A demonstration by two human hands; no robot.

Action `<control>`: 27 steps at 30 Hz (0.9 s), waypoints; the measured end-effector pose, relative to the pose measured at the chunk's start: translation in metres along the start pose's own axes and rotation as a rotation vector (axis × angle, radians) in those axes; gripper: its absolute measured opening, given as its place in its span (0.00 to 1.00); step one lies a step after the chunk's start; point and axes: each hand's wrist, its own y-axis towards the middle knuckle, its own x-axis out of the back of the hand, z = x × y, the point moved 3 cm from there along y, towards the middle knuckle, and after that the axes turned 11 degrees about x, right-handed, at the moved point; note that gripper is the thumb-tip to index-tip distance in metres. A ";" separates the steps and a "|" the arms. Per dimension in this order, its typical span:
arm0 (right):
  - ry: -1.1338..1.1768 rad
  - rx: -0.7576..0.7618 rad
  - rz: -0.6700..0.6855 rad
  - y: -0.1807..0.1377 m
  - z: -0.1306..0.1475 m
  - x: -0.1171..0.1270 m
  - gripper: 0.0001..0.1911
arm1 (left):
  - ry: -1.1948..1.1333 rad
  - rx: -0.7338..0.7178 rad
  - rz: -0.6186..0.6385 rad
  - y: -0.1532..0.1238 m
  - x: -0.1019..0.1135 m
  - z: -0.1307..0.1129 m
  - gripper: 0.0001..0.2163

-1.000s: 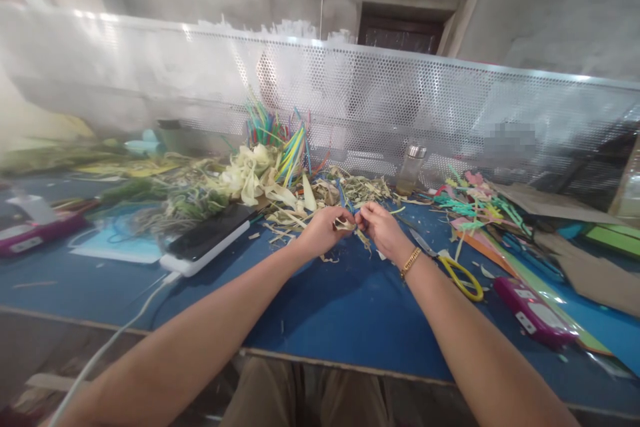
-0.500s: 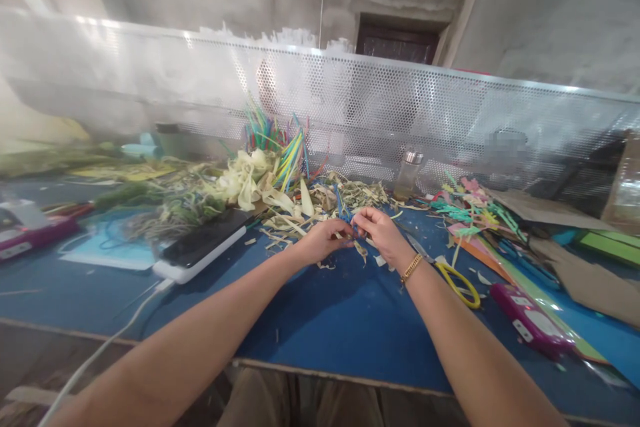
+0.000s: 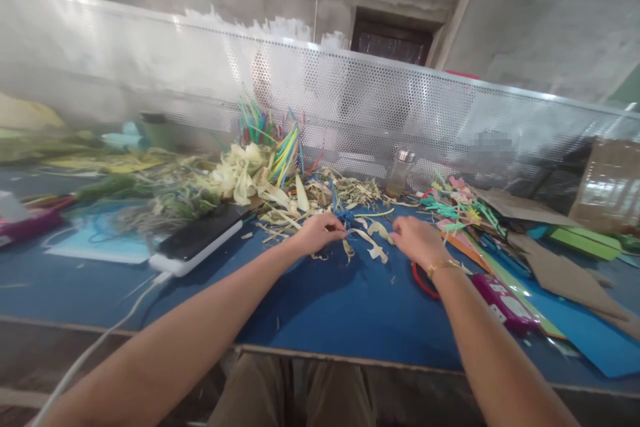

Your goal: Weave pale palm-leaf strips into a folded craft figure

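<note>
Near the middle of the table, my left hand (image 3: 320,233) is closed in a pinch at the base of a blue fuzzy stem (image 3: 343,215), like a pipe cleaner. Its exact grip is partly hidden by the fingers. Pale dried husk strips (image 3: 375,250) lie just right of its fingertips. Farther right, my right hand (image 3: 417,240) is curled over a pair of scissors. Only a red handle loop (image 3: 424,282) of these scissors shows, under the wrist; the blades are hidden.
A black-and-white device (image 3: 200,240) with a white cable lies left. Behind are dried husks (image 3: 350,188), coloured stems (image 3: 287,153) and a glass bottle (image 3: 399,173). Coloured paper flowers (image 3: 460,203), a purple device (image 3: 505,303) and cardboard (image 3: 560,273) are at right. A perforated metal screen (image 3: 300,80) stands behind.
My right hand has left the blue stem and moved right onto the scissors. Their yellow loop is out of sight and a red one shows. My left hand stays by the stem.
</note>
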 end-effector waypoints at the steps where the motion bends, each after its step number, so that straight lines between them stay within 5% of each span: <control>1: -0.117 -0.045 0.078 -0.014 -0.013 0.000 0.08 | -0.013 0.045 0.022 0.000 -0.001 0.001 0.11; 5: -0.265 -0.130 0.307 -0.065 -0.044 -0.014 0.12 | -0.097 0.166 0.158 -0.004 -0.007 0.002 0.11; 12: -0.161 -0.208 0.303 -0.074 -0.052 -0.015 0.17 | -0.171 0.204 0.178 -0.007 -0.006 -0.002 0.12; 19: 0.580 -0.420 0.216 -0.077 -0.081 0.006 0.23 | -0.087 0.144 0.142 -0.001 0.000 0.004 0.10; 24: 1.241 -0.378 0.132 -0.106 -0.056 0.012 0.12 | 0.070 0.017 0.192 0.001 -0.006 0.006 0.07; 27: 1.457 -0.349 0.045 -0.114 -0.033 0.015 0.16 | 0.150 -0.048 0.214 -0.001 -0.009 0.004 0.06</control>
